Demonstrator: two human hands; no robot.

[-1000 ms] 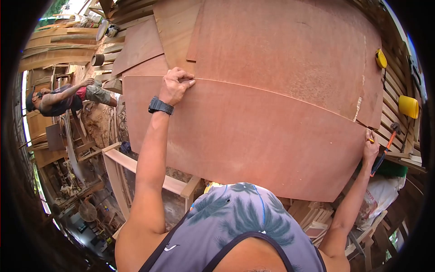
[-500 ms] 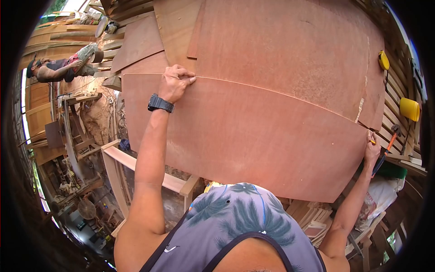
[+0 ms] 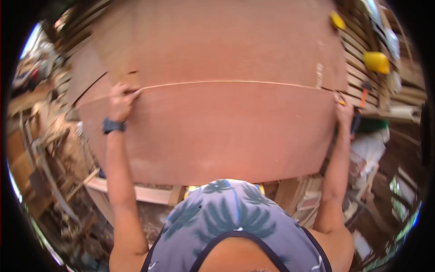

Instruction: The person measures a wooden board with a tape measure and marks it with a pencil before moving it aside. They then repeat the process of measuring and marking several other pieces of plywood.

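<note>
A large reddish plywood sheet (image 3: 217,131) lies flat before me, its far edge showing as a thin pale line. My left hand (image 3: 121,103), with a dark watch (image 3: 113,125) at the wrist, is closed in a pinch on that edge near the left end. At the far right corner, my right hand (image 3: 344,111) is closed at the edge too. Something small and yellow (image 3: 342,103), pencil-like, shows between its fingers. Beyond the edge, another plywood sheet (image 3: 217,41) spreads beneath. Motion blur softens the fingers.
Right of the sheets are a yellow tape measure (image 3: 337,21), a yellow container (image 3: 376,62) and an orange-handled hammer (image 3: 364,96) on wooden slats. A white sack (image 3: 368,152) sits below them. A wooden frame (image 3: 142,193) stands at the near left.
The view has turned, so the sheet's far edge now runs nearly level and things shift left. Both hands keep about the same places on the edge. The person at left is no longer clearly visible.
</note>
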